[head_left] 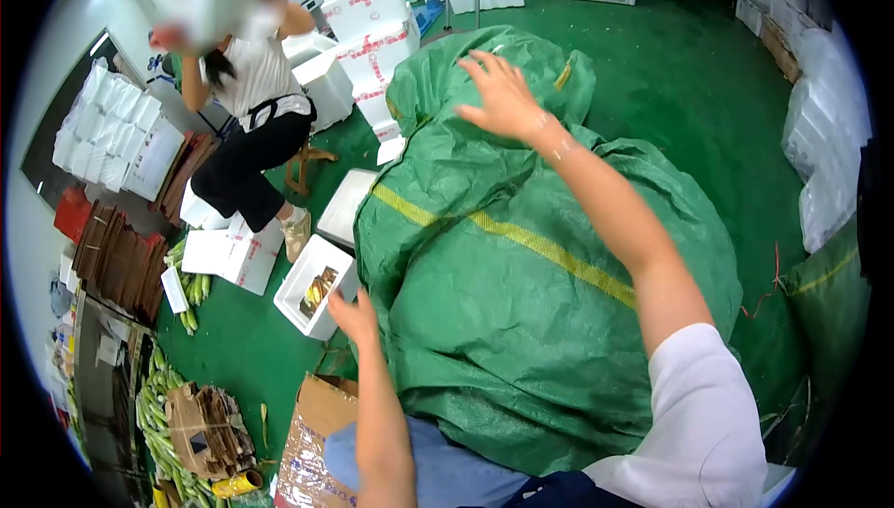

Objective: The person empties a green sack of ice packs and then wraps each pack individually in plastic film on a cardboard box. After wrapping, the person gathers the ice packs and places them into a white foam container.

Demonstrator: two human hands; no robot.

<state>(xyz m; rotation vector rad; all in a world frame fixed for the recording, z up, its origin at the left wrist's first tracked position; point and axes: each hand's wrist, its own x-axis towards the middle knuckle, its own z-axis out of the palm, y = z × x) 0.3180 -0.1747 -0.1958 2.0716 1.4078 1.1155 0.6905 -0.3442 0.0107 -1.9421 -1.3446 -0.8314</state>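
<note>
A large green woven sack [549, 322] with a yellow stripe fills the space in front of me, bulging and creased. Over its gathered far end, my right hand [503, 98] reaches out with fingers spread and nothing in them. My left hand [356, 319] is at the sack's left side, fingers apart and holding nothing. In this view its fingertips overlap the edge of a white foam box [287, 298], which has brown and yellow pieces inside. A foam lid [341, 208] lies just beyond that box.
A person [256, 89] sits on a wooden stool at the left, arms raised. White foam boxes [372, 38] are stacked behind. Corn cobs [158, 406] and flattened cardboard [209, 429] lie at lower left. An open carton [312, 443] stands near my legs. Plastic-wrapped stacks [824, 135] line the right.
</note>
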